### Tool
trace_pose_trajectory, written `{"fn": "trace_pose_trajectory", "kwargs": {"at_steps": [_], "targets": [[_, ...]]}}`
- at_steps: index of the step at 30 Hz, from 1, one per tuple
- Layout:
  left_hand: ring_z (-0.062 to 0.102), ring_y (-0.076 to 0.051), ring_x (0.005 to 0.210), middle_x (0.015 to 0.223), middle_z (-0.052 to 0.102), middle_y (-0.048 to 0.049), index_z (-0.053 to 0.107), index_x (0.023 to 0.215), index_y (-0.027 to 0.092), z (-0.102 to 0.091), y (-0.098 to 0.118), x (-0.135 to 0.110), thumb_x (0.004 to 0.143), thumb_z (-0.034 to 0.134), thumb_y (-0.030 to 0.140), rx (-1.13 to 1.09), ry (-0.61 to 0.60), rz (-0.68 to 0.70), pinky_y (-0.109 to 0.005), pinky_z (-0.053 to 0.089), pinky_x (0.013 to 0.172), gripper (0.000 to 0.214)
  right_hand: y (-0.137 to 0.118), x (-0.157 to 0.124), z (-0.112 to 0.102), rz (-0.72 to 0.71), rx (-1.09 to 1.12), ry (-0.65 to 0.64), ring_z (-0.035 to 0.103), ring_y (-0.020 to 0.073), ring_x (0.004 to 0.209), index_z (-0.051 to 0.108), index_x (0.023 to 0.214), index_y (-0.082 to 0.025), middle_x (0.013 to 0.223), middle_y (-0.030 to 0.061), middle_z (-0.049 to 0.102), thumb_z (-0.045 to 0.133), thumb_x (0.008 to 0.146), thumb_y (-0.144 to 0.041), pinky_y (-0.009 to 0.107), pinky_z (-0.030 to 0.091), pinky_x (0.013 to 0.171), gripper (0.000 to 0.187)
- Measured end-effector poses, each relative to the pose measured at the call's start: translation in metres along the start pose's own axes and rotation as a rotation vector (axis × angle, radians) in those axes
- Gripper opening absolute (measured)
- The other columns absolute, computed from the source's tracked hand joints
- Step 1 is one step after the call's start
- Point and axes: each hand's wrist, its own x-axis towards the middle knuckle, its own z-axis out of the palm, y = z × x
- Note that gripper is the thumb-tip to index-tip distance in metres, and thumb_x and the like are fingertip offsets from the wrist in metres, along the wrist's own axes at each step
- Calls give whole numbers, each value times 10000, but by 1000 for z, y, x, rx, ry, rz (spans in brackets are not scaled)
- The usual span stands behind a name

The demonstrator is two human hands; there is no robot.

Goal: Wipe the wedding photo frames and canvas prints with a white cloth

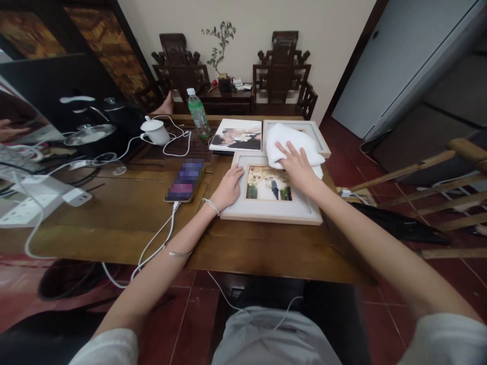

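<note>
A pale wooden picture frame (272, 218) lies flat on the table, with a small photo (266, 183) in a wide light mount. Along its left side is my left hand (229, 186), fingers closed over the edge and holding it. My right hand (297, 165) grips a folded white cloth (291, 142), pressed onto the frame's upper right part. The cloth also covers part of a second picture frame (321, 139) behind. To the left of that one lies a stack of photo panels (238, 134).
On the wooden table (125, 218) a smartphone (185, 181) lies plugged into a white cable. Further left are a green-labelled bottle (198, 114), a lidded white cup (155, 131), a clear glass (110, 163) on its side, a pot (91, 139) and a power strip (32, 203).
</note>
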Motion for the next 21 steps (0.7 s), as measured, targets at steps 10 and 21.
{"fn": "trace_pose_trajectory", "kwargs": {"at_steps": [10, 21], "targets": [[400, -292, 1434, 1417, 569, -153, 600, 1293, 102, 1, 3, 0, 788, 419, 12, 17, 3, -2, -534, 318, 1212, 544, -28, -41, -10, -130, -22, -168, 559, 299, 1150, 710, 1097, -102, 1398, 184, 565, 437, 793, 25, 402, 418, 905, 427], [375, -280, 1450, 1442, 548, -139, 565, 1321, 110, 1, 2, 0, 792, 412, -6, 24, -12, 9, -533, 303, 1217, 562, -64, -90, -60, -201, 186, -298, 656, 220, 833, 718, 999, -181, 947, 107, 717, 416, 758, 44, 311, 444, 712, 447]]}}
